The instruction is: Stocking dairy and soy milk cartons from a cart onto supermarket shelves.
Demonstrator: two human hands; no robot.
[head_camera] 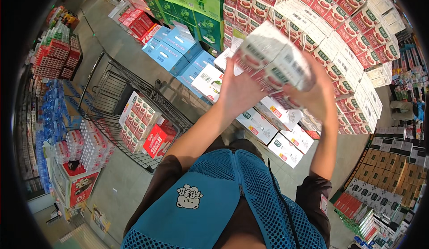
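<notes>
Between my two hands I hold a shrink-wrapped pack of red-and-white soy milk cartons (273, 59), tilted and blurred. My left hand (239, 88) grips its near left side, and my right hand (311, 94) wraps the right end. Behind the pack rises a large stepped stack of matching carton packs (338, 31). White printed boxes (258, 125) lie low beneath my hands. To my left stands a black wire shopping cart (110, 115). Inside it are several similar carton packs (142, 120) and a red box (159, 140).
Blue boxes (171, 53) and green cases (184, 11) are stacked beyond the cart. Blue bottled drinks (53, 115) and wrapped bottle packs (94, 145) stand at far left. At right are brown cartons (385, 165); a person's legs (400, 110) show near the edge.
</notes>
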